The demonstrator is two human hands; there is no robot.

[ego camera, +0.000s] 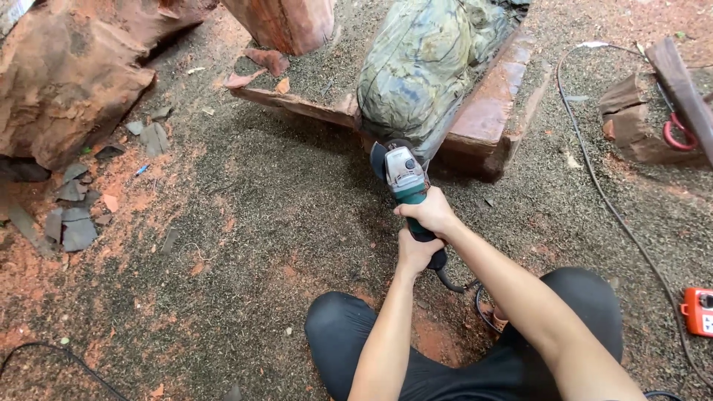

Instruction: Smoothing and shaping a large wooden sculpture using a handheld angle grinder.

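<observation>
I hold a teal and silver angle grinder (405, 178) with both hands. My right hand (429, 212) grips the upper part of its teal handle. Just below it, my left hand (416, 252) wraps the rear end of the handle, where the black cord leaves. The grinder's disc end touches the lower tip of a large greenish-grey veined stone (427, 63). That stone rests on a reddish wooden slab (486, 111) lying on the ground.
Big reddish wood chunks (70, 70) stand at the upper left, with grey stone flakes (74, 223) below them. A black cable (601, 193) runs down the right side to an orange socket box (698, 310). More wood pieces (653, 111) lie at the upper right. My knees in black trousers (349, 327) fill the bottom.
</observation>
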